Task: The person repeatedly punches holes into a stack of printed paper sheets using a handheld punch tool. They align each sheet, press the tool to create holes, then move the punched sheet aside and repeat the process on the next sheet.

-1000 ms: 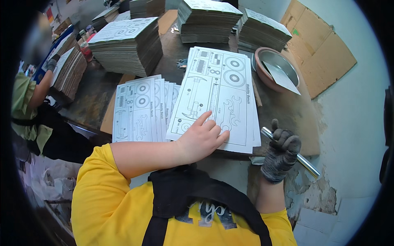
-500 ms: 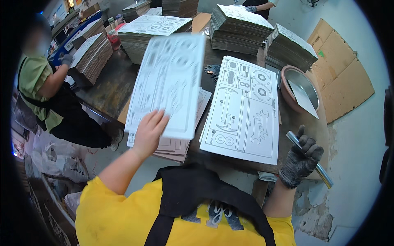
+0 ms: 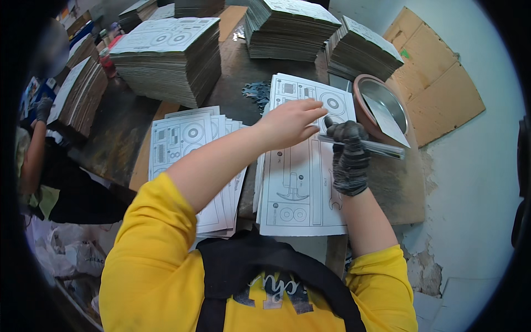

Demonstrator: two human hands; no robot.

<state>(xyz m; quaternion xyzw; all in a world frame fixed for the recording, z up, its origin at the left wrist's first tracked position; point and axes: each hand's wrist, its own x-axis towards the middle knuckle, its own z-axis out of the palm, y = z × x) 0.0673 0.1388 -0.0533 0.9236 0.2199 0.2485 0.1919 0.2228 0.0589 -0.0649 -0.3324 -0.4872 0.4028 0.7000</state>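
My left hand [image 3: 293, 123], bare, lies over the upper part of a stack of printed cardboard sheets [image 3: 283, 216] on the table's near side. Its fingers stretch to the right and hold nothing that I can see. Right beside it, my right hand [image 3: 349, 157] in a dark grey knit glove is closed round a silvery metal rod [image 3: 388, 149]. The rod lies crosswise above the sheets' right edge; the glove covers its middle. To the left, a looser pile of printed sheets [image 3: 213, 213] sits partly under my left forearm, its edges unevenly fanned.
Tall stacks of printed boards [image 3: 166, 66] [image 3: 290, 36] [image 3: 365, 50] stand along the back. A pinkish round basin [image 3: 362, 105] with a white card in it is at the right. Small dark cut-out scraps [image 3: 255, 93] lie mid-table. A co-worker's gloved hand [image 3: 43, 109] touches a stack at far left.
The printed sheet my left hand held is let go, on the left pile. That hand has moved right over the other stack. My right hand has brought the rod up and left.
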